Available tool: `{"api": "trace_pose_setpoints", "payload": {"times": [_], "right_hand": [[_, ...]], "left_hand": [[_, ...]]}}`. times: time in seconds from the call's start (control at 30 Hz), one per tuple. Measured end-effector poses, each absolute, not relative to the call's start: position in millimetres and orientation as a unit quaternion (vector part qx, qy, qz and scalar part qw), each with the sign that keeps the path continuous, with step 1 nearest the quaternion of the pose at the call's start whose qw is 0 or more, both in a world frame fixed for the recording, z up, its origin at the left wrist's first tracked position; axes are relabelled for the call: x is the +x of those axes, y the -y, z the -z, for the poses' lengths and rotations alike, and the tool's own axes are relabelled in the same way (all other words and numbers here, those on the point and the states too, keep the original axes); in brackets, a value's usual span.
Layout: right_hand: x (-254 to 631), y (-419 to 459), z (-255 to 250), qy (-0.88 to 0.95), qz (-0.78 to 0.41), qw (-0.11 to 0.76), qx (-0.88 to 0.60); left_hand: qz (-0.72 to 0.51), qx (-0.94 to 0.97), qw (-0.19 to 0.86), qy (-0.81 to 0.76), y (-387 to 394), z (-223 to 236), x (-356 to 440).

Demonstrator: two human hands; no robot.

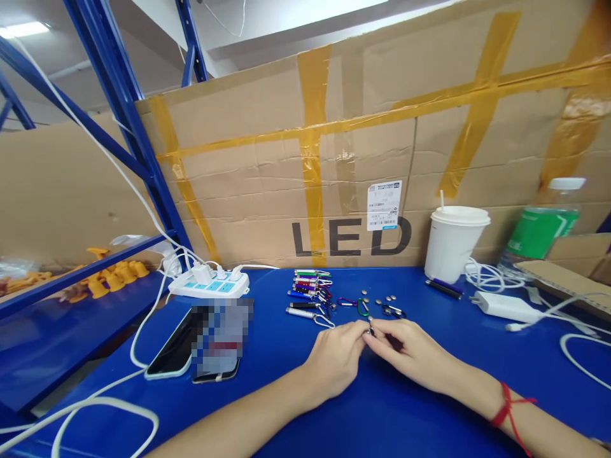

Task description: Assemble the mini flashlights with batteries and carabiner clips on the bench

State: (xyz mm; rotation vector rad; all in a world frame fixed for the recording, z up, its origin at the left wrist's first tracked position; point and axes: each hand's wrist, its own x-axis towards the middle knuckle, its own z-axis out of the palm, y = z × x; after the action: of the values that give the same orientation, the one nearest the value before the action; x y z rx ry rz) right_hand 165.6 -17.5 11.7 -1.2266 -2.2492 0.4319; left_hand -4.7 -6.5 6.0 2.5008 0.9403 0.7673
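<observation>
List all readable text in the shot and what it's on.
"LED": big black letters on the cardboard.
Sticker on the cardboard: fine print, too small to read.
Bottle: pale lettering on its green label, too blurred to read.
Phone with the pixelated screen: nothing legible.
No other text can be made out.

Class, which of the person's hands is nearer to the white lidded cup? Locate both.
Right. The right hand is in front of the white lidded cup, slightly left; the left hand is also in front, farther left.
</observation>
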Motion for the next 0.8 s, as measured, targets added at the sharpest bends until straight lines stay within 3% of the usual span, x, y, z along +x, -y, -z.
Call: {"api": "trace_pose_setpoints", "payload": {"times": [0.8], "right_hand": [[165.6, 19.8, -19.0, 0.835, -0.144, 0.239, -0.474]], "left_hand": [[-0.244, 0.884, 0.188, -0.351, 2.4, -2.9, -3.1]]}}
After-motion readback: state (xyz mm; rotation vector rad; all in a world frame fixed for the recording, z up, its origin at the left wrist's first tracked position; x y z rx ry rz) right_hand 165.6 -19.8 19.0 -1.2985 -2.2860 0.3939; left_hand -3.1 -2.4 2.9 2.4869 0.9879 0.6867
